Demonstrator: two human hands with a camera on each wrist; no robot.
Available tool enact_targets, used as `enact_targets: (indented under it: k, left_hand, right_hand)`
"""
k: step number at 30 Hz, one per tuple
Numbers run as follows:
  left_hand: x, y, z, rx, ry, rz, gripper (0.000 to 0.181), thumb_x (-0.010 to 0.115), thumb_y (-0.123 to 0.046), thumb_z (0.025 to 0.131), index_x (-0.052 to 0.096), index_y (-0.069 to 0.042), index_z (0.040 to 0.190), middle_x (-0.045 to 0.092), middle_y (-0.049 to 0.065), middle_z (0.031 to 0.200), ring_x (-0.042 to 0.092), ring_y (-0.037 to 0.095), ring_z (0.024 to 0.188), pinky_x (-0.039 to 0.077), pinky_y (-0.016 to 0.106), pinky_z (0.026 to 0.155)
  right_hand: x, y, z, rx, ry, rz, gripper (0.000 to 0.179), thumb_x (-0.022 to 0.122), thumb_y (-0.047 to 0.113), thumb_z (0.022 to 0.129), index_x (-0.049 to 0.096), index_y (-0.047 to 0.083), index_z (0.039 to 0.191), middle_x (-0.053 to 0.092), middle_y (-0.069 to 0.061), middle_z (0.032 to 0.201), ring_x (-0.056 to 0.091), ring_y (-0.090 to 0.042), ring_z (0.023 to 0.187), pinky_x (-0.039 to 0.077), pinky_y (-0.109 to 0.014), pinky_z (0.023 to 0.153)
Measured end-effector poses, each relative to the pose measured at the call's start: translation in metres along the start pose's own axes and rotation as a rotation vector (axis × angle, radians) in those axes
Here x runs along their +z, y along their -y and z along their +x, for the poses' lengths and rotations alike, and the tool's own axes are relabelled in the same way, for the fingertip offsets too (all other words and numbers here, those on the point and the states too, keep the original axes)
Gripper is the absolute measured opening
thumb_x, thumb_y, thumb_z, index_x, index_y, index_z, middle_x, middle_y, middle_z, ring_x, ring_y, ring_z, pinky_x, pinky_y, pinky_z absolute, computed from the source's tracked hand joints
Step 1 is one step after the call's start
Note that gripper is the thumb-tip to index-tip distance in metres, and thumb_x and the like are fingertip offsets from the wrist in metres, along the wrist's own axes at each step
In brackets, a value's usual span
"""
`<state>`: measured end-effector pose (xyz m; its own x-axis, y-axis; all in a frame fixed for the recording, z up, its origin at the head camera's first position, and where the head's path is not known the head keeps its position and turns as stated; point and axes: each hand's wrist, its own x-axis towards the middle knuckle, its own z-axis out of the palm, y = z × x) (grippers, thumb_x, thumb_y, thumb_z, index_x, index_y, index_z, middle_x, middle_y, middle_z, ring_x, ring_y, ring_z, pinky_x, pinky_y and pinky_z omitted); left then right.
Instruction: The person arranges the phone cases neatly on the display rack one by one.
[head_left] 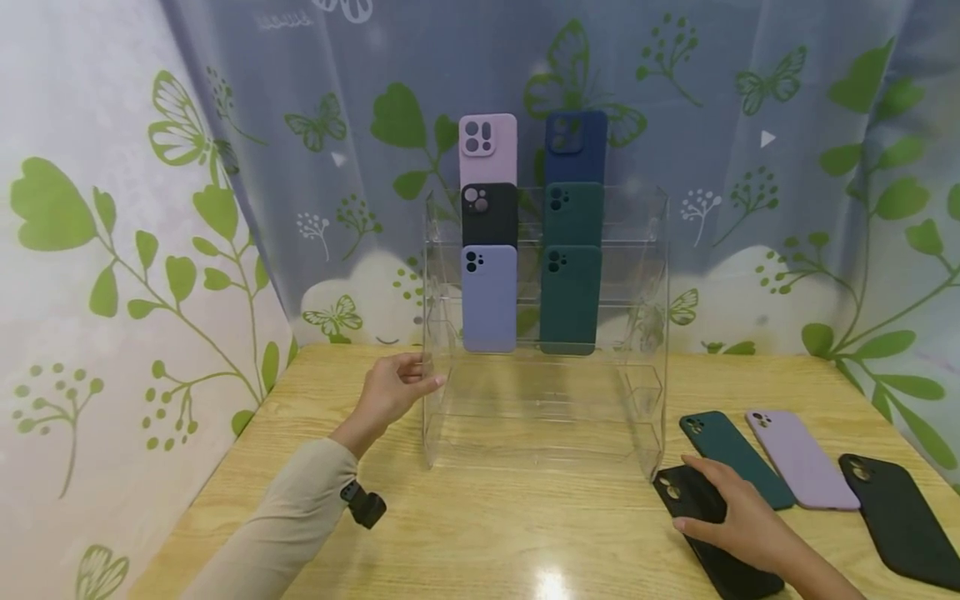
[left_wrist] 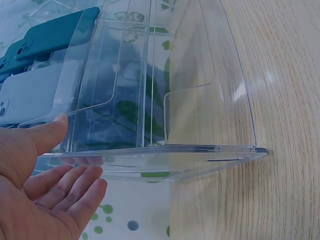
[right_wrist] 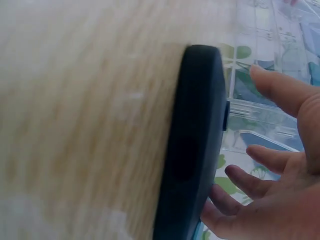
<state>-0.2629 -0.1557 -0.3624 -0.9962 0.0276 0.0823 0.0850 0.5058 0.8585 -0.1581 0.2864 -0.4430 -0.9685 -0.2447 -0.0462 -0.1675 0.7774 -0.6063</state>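
A clear stepped display stand point(head_left: 540, 433) stands on the table, bearing phone cases in two columns: pink point(head_left: 506, 158), black point(head_left: 502, 218) and lavender point(head_left: 490, 304) on the left, navy point(head_left: 592, 146) and two green ones point(head_left: 570, 304) on the right. My left hand point(head_left: 393, 392) holds the stand's left side panel point(left_wrist: 165, 150), thumb on one face and fingers on the other. Over a black phone case point(head_left: 731, 567) lying on the table, my right hand point(head_left: 738, 517) spreads its thumb and fingers. In the right wrist view the fingers point(right_wrist: 250, 182) hover around the case's top side, holding nothing.
Right of the stand lie a green case point(head_left: 738, 458), a light purple case point(head_left: 802, 462) and another black case point(head_left: 903, 525) on the wooden table point(head_left: 465, 533). A patterned curtain point(head_left: 712, 67) hangs close behind the stand.
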Motion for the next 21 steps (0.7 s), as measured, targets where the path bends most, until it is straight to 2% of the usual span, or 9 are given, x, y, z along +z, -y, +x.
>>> enact_targets:
  k: [9,15,18,21]
  left_hand:
    - [0.0,-0.001,0.0,0.002,0.005,0.006,0.055,0.074,-0.024,0.085,0.056,-0.006,0.134,0.063,0.016,0.124,0.061,0.03,0.112,0.053,0.039,0.089]
    - [0.0,-0.002,-0.002,-0.002,0.005,0.01,0.056,0.074,-0.024,0.086,0.055,-0.005,0.135,0.063,0.016,0.125,0.061,0.031,0.112,0.053,0.039,0.089]
    - [0.0,-0.003,-0.002,-0.001,0.005,0.007,0.056,0.074,-0.024,0.086,0.055,-0.004,0.135,0.063,0.016,0.125,0.061,0.031,0.111,0.053,0.039,0.089]
    - [0.0,-0.003,-0.002,0.003,0.006,0.003,0.056,0.074,-0.023,0.086,0.055,-0.004,0.135,0.063,0.016,0.124,0.061,0.031,0.111,0.053,0.039,0.089]
  right_hand:
    - [0.005,-0.007,0.006,-0.01,-0.002,-0.101,0.092,0.081,0.04,0.073,0.038,-0.007,0.14,0.033,-0.038,0.137,0.035,-0.066,0.114,0.039,-0.069,0.078]
    - [0.0,-0.012,0.004,-0.055,0.078,-0.03,0.09,0.084,0.029,0.072,0.038,-0.005,0.142,0.028,-0.036,0.142,0.03,-0.064,0.119,0.041,-0.067,0.078]
    - [-0.001,-0.014,0.004,-0.032,0.099,-0.02,0.091,0.082,0.032,0.074,0.036,-0.005,0.142,0.027,-0.037,0.141,0.027,-0.066,0.12,0.041,-0.067,0.078]
    - [-0.001,-0.014,0.005,-0.01,0.076,-0.067,0.092,0.081,0.039,0.074,0.038,-0.006,0.141,0.032,-0.038,0.138,0.032,-0.063,0.117,0.041,-0.067,0.078]
